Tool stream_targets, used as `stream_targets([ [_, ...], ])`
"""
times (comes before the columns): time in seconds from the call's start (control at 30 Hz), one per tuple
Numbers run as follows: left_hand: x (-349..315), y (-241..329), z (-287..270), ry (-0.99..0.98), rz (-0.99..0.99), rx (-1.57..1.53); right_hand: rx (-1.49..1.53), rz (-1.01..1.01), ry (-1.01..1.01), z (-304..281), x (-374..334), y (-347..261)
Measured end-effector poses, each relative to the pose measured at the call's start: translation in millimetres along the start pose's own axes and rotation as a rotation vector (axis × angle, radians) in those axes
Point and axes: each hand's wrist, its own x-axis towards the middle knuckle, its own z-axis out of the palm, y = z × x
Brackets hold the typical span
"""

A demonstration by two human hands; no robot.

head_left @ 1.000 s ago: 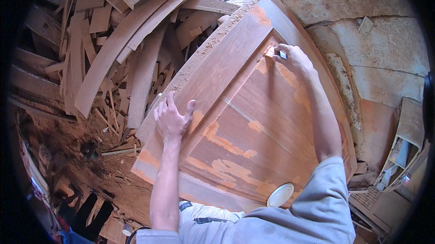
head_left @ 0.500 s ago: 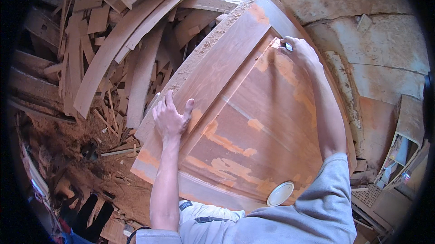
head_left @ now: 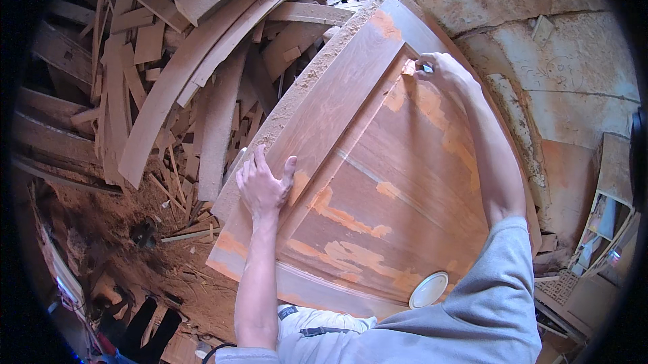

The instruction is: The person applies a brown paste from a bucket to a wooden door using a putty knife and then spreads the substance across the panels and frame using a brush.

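Observation:
A wooden panel door [head_left: 378, 161] with a raised frame lies before me, its sunken panel patched with orange putty. My right hand [head_left: 445, 72] pinches a small putty scraper [head_left: 408, 67] smeared with orange at the panel's far end, right by the inner edge of the left frame rail [head_left: 337, 111]. Part of the scraper is hidden by the fingers. On the near part of that rail rests my left hand [head_left: 264, 185], fingers spread and holding nothing. A round, pale lid-like disc [head_left: 428, 290] shows at the door's near edge, beside my body.
Offcuts and curved boards [head_left: 182, 80] are heaped at the far left. Sawdust covers the floor [head_left: 115, 229] on the left. Large dusty slabs [head_left: 540, 46] lie to the right, with a wooden box-like frame [head_left: 604, 222] at the right edge.
The whole view has shifted a little, so the door sits slightly further right and lower. My right hand's scraper has moved slightly left against the rail edge. My left hand stays on the rail.

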Motion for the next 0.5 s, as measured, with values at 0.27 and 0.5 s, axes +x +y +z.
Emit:
stream_targets([
  [0.27, 1.5, 3.8, -3.4, -0.022, -0.003, 0.005, 0.169, -0.008, 0.210, 35.5, -8.7, -11.1],
  [0.5, 0.1, 6.6, -9.8, -0.058, -0.041, 0.004, 0.775, 0.045, 0.579, 99.0, -68.4, -17.8],
])
